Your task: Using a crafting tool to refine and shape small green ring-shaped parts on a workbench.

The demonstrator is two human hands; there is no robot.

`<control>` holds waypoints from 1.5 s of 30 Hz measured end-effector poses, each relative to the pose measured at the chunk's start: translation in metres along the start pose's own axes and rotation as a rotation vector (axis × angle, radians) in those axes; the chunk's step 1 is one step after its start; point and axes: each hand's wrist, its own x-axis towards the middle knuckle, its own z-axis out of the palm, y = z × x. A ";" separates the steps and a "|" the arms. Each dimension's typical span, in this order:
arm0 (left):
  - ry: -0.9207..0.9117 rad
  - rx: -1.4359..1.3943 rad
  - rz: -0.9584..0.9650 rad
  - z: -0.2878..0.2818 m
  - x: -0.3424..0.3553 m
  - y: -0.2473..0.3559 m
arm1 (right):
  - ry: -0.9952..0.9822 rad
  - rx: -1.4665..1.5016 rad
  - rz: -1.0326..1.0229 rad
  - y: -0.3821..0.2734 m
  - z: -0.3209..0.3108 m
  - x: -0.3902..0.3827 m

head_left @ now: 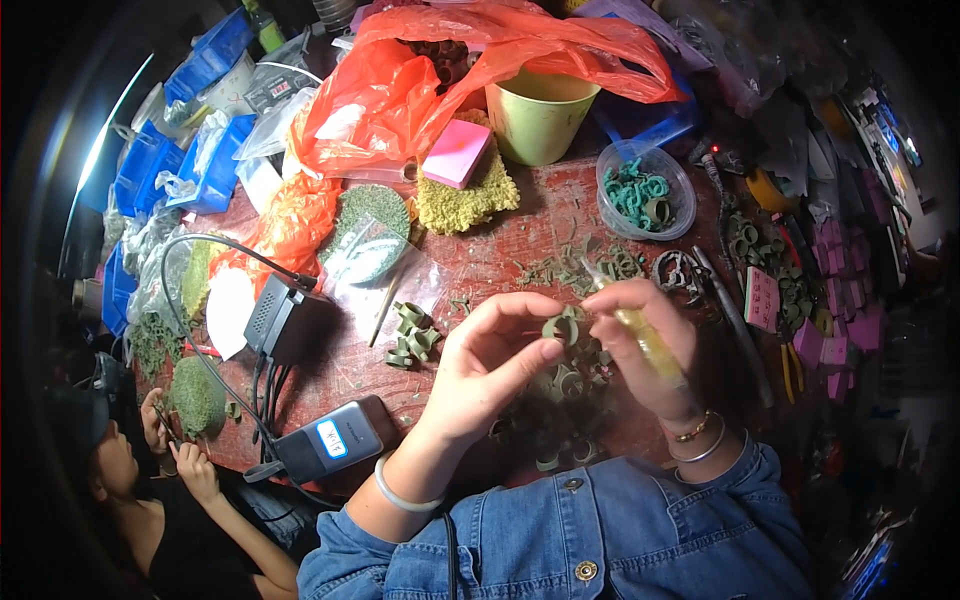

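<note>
My left hand pinches a small dull-green ring between thumb and fingers, over the red worktop. Close on its right, my right hand is closed round a yellowish see-through tube with a slim pointed end, which leans up and to the left. Whether the tube touches the ring I cannot tell. Beneath my hands lie several more green rings, partly in shadow. Another small heap of green rings sits to the left of my left hand.
A clear tub holds teal pieces beyond my hands, near a pale green bucket and a red plastic bag. A power bank with cables lies at left. Pliers are at right. Another person's hands work at far left.
</note>
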 end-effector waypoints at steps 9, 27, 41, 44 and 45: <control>0.051 -0.241 -0.076 -0.001 0.001 0.007 | 0.041 0.049 -0.150 -0.006 -0.001 -0.002; -0.004 -0.363 -0.156 -0.005 0.001 0.009 | 0.069 -0.060 -0.313 -0.001 -0.007 0.006; -0.063 -0.225 -0.249 -0.003 -0.002 0.008 | 0.022 0.394 0.273 -0.002 -0.006 0.000; -0.062 -0.120 -0.227 0.002 -0.002 0.010 | -0.034 0.828 0.464 0.012 -0.016 0.000; -0.075 -0.178 -0.212 -0.003 -0.001 0.007 | 0.021 0.911 0.494 0.020 -0.014 -0.002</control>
